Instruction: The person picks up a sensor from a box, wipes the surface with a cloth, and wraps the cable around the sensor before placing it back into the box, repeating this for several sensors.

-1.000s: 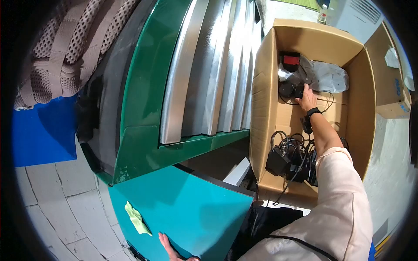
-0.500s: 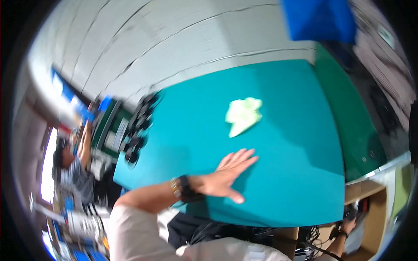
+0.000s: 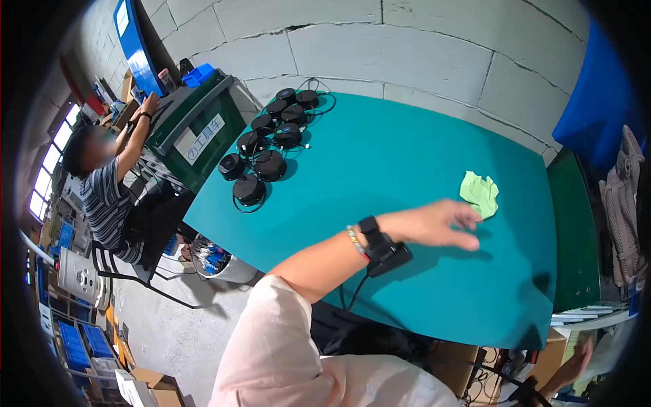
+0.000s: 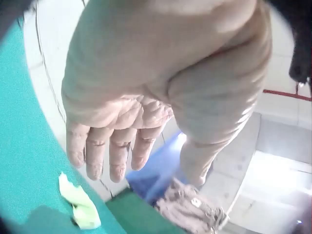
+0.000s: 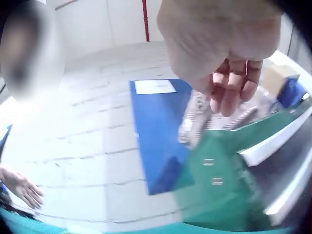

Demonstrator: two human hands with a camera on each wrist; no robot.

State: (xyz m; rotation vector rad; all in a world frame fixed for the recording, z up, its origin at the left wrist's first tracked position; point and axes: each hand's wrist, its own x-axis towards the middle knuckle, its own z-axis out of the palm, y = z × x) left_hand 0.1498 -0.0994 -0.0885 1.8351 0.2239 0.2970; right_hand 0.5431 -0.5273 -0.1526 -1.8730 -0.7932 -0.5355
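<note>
Left hand (image 3: 437, 224): in the air over teal table (image 3: 380, 176); fingers loosely bent, slightly apart, thumb out to the side.
Wrist camera (image 3: 388, 256): black, strapped on left wrist, next to beaded bracelet (image 3: 355, 239).
Light green cloth (image 3: 480, 195): crumpled, on right part of teal table, near left fingertips; fingers reach its edge in head view, clearly apart in left wrist view.
Right hand (image 3: 575, 363): lower right, near cardboard box (image 3: 548, 357); over or beside it, can't tell. Fingers loosely curled, close together in right wrist view.
Round black devices (image 3: 270, 165): far left of table, two rough rows, cables looped around them, some white plugs showing.
Seated person (image 3: 108, 203): striped top, hands raised at green cart (image 3: 229, 115).
Green cart: white sign (image 3: 198, 141) on its side, blue tray (image 3: 197, 75) on top.
White bucket (image 3: 239, 270): on floor by table's left edge, blue and white bits inside, too small to identify.
Wall (image 3: 407, 51): pale blocks, behind table.
</note>
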